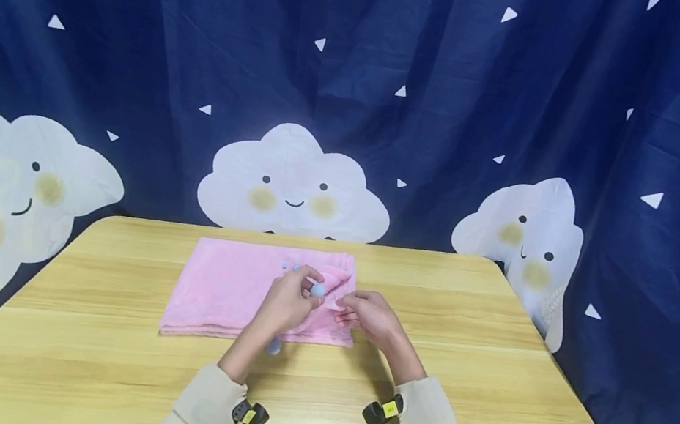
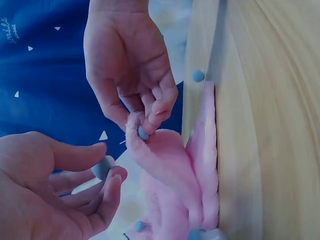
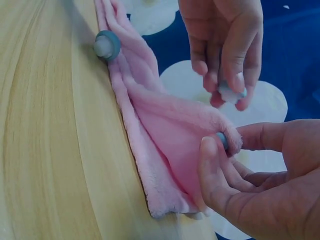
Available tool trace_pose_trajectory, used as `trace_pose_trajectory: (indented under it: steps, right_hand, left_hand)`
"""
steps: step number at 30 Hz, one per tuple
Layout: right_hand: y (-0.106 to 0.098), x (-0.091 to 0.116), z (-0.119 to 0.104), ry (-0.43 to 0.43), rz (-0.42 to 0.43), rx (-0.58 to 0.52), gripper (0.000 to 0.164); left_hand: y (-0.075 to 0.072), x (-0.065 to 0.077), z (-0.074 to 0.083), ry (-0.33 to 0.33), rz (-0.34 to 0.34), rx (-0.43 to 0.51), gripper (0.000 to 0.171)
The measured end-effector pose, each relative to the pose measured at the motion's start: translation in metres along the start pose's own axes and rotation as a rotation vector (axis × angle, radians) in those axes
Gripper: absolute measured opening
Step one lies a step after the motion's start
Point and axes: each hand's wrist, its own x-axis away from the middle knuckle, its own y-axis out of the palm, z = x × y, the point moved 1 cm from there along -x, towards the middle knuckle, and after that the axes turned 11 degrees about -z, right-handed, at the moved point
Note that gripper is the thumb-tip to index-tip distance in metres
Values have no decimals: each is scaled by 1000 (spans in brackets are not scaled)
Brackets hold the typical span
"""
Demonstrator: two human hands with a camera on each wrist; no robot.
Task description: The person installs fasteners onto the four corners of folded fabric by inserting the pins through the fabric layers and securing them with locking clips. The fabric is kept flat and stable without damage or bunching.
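Pink cloth (image 1: 228, 283) is pinched by the inward-pointing right hand (image 1: 373, 317).

Left hand (image 1: 289, 300) and right hand (image 1: 374, 316) near each other, both in thumb-and-finger pinches.

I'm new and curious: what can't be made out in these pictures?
- Head view: part of the pink cloth, hidden by the left hand.
- Head view: two blue dots, too small to show shape.
- Left wrist: blue-and-white piece, cut off by bottom edge.
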Motion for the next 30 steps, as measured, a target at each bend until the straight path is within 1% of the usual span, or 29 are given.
trace_pose_trajectory:
  steps: [2, 5, 10, 15, 17, 22, 26, 30]
  right_hand:
    - [0, 0, 0, 3, 1, -4, 28]
    - [-1, 0, 1, 2, -2, 3, 28]
    - [-1, 0, 0, 6, 2, 11, 26]
    - [0, 0, 0, 6, 7, 3, 22]
    - [0, -1, 0, 2, 8, 1, 21]
    - [-1, -1, 1, -1, 7, 2, 19]
    - [-1, 0, 0, -2, 2, 7, 20]
    - [0, 1, 0, 0, 0, 6, 20]
  left_hand:
    - [2, -1, -1, -13, 12, 74, 31]
    - [4, -3, -5, 2, 46, 137, 30]
    - [7, -6, -11, 55, 101, 137, 28]
    - [10, -9, -14, 57, 104, 217, 26]
    - [11, -10, -15, 48, 105, 249, 24]
    - [12, -9, -14, 40, 109, 239, 21]
    - [13, -9, -13, 60, 104, 219, 23]
    - [14, -9, -13, 71, 110, 242, 23]
